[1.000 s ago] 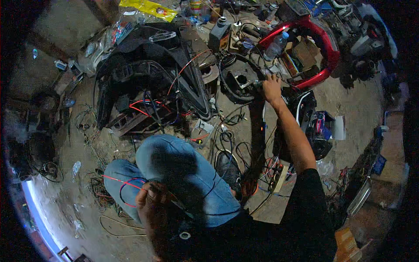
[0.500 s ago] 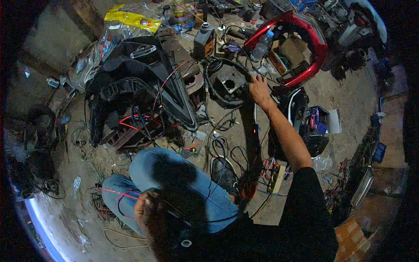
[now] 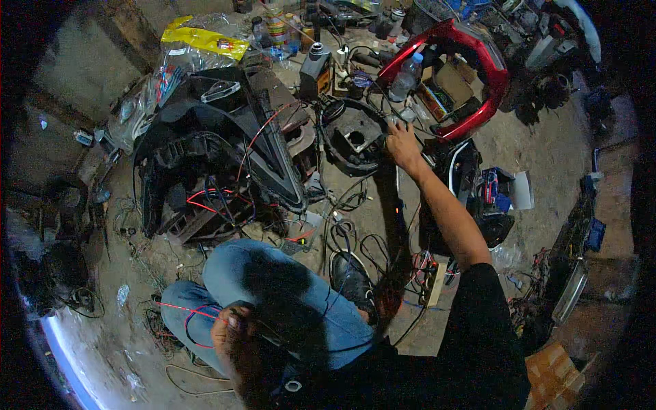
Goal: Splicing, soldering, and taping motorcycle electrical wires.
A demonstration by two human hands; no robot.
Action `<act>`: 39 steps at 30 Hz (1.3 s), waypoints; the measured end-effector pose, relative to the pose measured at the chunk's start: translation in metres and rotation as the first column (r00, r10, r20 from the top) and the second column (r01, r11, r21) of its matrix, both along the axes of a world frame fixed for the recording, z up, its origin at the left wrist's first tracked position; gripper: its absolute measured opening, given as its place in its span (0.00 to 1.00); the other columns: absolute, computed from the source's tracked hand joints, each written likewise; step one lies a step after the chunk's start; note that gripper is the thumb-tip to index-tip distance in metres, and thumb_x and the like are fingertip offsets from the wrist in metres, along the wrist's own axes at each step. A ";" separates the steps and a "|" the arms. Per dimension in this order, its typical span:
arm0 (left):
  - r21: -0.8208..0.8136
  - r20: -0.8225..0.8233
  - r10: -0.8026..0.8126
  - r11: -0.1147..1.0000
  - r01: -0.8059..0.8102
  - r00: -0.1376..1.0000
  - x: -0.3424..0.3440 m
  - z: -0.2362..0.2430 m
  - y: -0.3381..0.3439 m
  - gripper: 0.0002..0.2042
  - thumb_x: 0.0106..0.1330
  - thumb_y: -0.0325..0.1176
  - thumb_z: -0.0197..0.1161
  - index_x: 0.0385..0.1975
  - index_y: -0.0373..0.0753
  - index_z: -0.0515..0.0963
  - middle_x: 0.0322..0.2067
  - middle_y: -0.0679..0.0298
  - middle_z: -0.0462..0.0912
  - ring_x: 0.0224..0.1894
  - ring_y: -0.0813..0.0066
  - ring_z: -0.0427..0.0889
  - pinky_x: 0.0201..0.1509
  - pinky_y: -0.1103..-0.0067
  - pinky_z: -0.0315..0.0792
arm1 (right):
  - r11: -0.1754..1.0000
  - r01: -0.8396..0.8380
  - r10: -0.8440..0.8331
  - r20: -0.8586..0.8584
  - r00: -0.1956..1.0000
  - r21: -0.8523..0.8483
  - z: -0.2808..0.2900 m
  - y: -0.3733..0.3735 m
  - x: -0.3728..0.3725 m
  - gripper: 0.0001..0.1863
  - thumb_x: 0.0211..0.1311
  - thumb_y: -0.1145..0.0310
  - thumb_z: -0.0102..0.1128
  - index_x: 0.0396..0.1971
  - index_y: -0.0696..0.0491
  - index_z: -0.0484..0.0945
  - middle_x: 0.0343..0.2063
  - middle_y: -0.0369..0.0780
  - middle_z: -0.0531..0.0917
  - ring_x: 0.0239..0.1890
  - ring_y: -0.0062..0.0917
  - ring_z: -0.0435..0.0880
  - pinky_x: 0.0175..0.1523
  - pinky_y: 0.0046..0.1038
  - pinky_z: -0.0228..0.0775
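My left hand [image 3: 234, 329], above my knee, is closed in a pinch on a thin red wire [image 3: 183, 307], whose free end sticks out to the left. A dark blue and red loop of wire [image 3: 195, 322] hangs beside it. My right hand [image 3: 404, 147] is stretched far forward, its fingers a little apart, at the right edge of a round black part [image 3: 350, 164] with a grey square-holed block [image 3: 357, 139] in it. Nothing shows plainly between those fingers; their tips are partly hidden. Just beyond them stands a clear plastic bottle [image 3: 406, 80] with a blue cap.
A large black vehicle fairing [image 3: 198, 123] lies on the left. A glossy red curved panel [image 3: 497, 89] surrounds a cardboard box [image 3: 451, 85] at the far right. A grey oil bottle [image 3: 316, 72] stands behind the round part. Loose cables [image 3: 352, 198] and a power strip [image 3: 437, 283] lie near my shoe.
The view has shifted slightly. My right hand stays by the round part, its fingers a little differently placed. My left hand still pinches the red wire.
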State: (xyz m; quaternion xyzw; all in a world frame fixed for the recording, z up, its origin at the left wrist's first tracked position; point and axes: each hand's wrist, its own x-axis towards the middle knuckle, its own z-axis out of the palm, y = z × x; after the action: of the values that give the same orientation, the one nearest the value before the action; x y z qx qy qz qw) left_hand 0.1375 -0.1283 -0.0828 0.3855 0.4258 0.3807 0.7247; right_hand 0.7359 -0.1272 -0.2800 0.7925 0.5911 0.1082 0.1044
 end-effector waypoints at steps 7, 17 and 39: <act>-0.085 0.058 0.033 0.996 -0.028 0.998 -0.008 -0.009 -0.003 0.18 0.76 0.41 0.64 0.50 0.31 0.78 0.45 0.55 0.83 0.36 0.71 0.79 0.39 0.80 0.72 | 0.992 0.042 -0.034 -0.071 0.997 0.119 0.011 -0.013 0.006 0.10 0.52 0.67 0.67 0.32 0.56 0.89 0.58 0.47 0.80 0.62 0.44 0.74 0.62 0.51 0.64; -0.031 0.016 0.040 0.999 -0.039 0.999 -0.002 -0.007 -0.001 0.19 0.75 0.41 0.66 0.53 0.30 0.78 0.47 0.54 0.84 0.40 0.70 0.82 0.43 0.80 0.74 | 0.718 0.443 -0.118 -0.534 0.837 0.537 0.095 -0.039 -0.059 0.08 0.59 0.64 0.74 0.38 0.46 0.91 0.51 0.45 0.84 0.56 0.42 0.79 0.61 0.41 0.67; 0.080 -0.211 -0.301 0.943 0.323 0.930 0.058 0.115 0.006 0.14 0.77 0.38 0.61 0.44 0.33 0.87 0.30 0.70 0.80 0.34 0.83 0.72 0.40 0.82 0.67 | 0.861 0.069 0.493 -0.860 0.133 0.504 0.320 -0.056 -0.320 0.09 0.57 0.76 0.73 0.37 0.63 0.86 0.36 0.47 0.90 0.40 0.32 0.90 0.48 0.31 0.80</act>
State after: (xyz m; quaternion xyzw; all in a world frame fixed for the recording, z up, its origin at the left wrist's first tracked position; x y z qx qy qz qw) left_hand 0.1959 -0.1219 0.0320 0.5244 0.4058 0.2444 0.7076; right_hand 0.4162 -0.1834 0.0401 0.5762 0.5854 -0.2858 -0.4935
